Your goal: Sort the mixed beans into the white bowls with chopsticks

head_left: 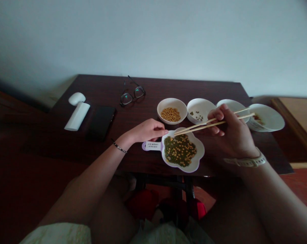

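My left hand [150, 130] pinches the rim of a white and lilac flower-shaped dish [200, 149] at its upper left. A labelled handle [152, 146] juts from the dish's left side. Green mung beans [177, 159] mixed with yellow soybeans lie in it. Held in my right hand [228, 130] is a pair of wooden chopsticks [197, 127], their tips together over the dish's upper left part, close to my left fingers. Whether a bean sits between the tips is too small to tell.
Behind the dish stand a bowl of soybeans [170, 114], a bowl with a few green beans [201, 105], a partly hidden bowl [231, 103] and a bowl with reddish-brown bits [271, 117]. Eyeglasses [133, 96], a black flat object [101, 122] and a white device [77, 116] lie left.
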Action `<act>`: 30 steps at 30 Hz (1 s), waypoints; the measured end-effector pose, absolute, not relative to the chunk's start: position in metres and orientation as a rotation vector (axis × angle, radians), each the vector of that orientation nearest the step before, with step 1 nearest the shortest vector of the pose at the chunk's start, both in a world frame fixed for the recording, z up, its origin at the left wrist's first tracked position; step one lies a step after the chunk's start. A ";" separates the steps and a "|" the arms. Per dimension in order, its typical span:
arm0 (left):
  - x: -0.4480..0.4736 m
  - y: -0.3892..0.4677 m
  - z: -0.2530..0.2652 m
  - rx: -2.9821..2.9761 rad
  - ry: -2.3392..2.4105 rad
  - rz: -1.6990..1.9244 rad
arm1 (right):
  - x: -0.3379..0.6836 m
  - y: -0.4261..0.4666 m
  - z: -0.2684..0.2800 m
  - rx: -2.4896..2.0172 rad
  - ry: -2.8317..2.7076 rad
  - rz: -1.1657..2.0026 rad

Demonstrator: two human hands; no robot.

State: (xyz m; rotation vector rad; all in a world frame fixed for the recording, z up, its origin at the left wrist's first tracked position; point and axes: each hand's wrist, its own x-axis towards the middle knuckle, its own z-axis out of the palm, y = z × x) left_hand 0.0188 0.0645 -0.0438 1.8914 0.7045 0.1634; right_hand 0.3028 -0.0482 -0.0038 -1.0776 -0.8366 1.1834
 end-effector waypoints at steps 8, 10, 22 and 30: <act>0.019 0.065 -0.045 1.903 0.704 0.165 | 0.308 -0.037 -0.005 -1.034 -0.748 1.001; 0.018 0.066 -0.046 1.904 0.704 0.166 | 0.306 -0.040 -0.005 -1.046 -0.784 1.013; 0.019 0.066 -0.044 1.913 0.694 0.171 | 0.286 -0.054 -0.020 -1.203 -1.201 1.135; 0.019 0.065 -0.044 1.912 0.691 0.193 | 0.284 -0.059 -0.017 -1.232 -1.284 1.060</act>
